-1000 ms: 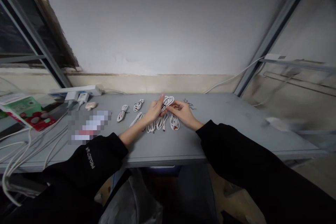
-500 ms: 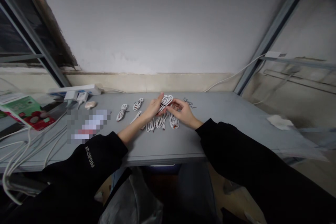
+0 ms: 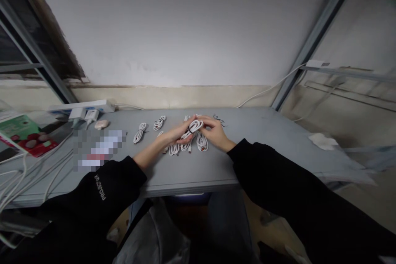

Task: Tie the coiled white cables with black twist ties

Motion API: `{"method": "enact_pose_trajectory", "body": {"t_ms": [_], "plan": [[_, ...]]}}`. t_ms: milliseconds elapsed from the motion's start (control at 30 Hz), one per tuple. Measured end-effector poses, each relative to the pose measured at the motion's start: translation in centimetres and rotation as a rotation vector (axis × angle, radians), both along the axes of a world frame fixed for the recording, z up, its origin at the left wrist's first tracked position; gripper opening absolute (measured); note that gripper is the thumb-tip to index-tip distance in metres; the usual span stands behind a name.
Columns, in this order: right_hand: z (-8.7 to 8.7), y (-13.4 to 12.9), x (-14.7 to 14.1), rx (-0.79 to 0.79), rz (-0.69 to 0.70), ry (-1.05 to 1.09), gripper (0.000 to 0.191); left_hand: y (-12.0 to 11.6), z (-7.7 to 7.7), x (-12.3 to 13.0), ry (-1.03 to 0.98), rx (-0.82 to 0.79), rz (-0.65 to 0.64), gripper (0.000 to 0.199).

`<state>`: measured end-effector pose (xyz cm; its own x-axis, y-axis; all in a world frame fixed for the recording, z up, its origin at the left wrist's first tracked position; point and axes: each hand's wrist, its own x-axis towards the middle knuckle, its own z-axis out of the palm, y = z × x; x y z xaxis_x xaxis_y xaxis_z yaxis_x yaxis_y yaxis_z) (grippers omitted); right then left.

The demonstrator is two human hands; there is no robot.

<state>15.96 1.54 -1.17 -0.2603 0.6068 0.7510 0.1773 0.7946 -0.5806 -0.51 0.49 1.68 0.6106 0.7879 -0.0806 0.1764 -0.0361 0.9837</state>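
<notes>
A coiled white cable (image 3: 195, 126) with a black twist tie around its middle is held between my two hands above the desk. My left hand (image 3: 181, 132) supports it from the left and below, fingers closed about it. From the right, my right hand (image 3: 213, 128) grips the coil's end with thumb and fingers. Under and behind the hands lie several more coiled white cables (image 3: 202, 142), partly hidden. Farther left are two tied coils, one white bundle (image 3: 140, 133) and another bundle (image 3: 160, 123). Loose black twist ties (image 3: 219, 119) lie just beyond my right hand.
On the left stand a white power strip (image 3: 82, 106) with chargers, a small pinkish case (image 3: 102, 124), a green and red box (image 3: 29, 136) and loose cables. A crumpled white tissue (image 3: 323, 141) lies at the right. The desk's front edge (image 3: 192, 187) runs before me.
The coil has turned in my hands and now lies more flatly across my left palm. My left fingers have opened out somewhat beneath it. The view has shifted slightly.
</notes>
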Motion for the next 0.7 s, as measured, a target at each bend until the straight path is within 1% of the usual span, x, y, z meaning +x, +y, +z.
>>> {"method": "enact_pose_trajectory", "body": {"t_ms": [133,233,333,400,467,567,700], "plan": [[0.0,-0.3,-0.1,0.028,0.012,0.005,0.014,-0.2,0.0,0.1,-0.001,-0.020,-0.046,0.077],[0.1,-0.8,-0.2,0.007,0.035,-0.019,0.013,-0.2,-0.1,0.1,0.015,-0.059,-0.075,0.077],[0.4,-1.2,-0.2,-0.031,0.031,-0.055,0.007,-0.2,-0.1,0.1,0.006,-0.074,-0.038,0.074],[0.5,-1.4,-0.3,-0.019,0.008,-0.062,0.006,-0.3,0.0,0.2,-0.032,-0.076,-0.007,0.070],[0.6,-1.5,-0.3,0.008,-0.011,-0.061,0.007,-0.3,0.1,0.2,-0.062,-0.095,-0.006,0.067],[0.7,-1.5,-0.4,0.045,-0.007,-0.060,0.006,-0.4,0.2,0.2,-0.043,-0.140,-0.010,0.065],[0.7,-1.6,-0.4,0.035,-0.022,-0.094,0.006,-0.6,0.3,0.3,-0.035,-0.143,0.000,0.064]]}}
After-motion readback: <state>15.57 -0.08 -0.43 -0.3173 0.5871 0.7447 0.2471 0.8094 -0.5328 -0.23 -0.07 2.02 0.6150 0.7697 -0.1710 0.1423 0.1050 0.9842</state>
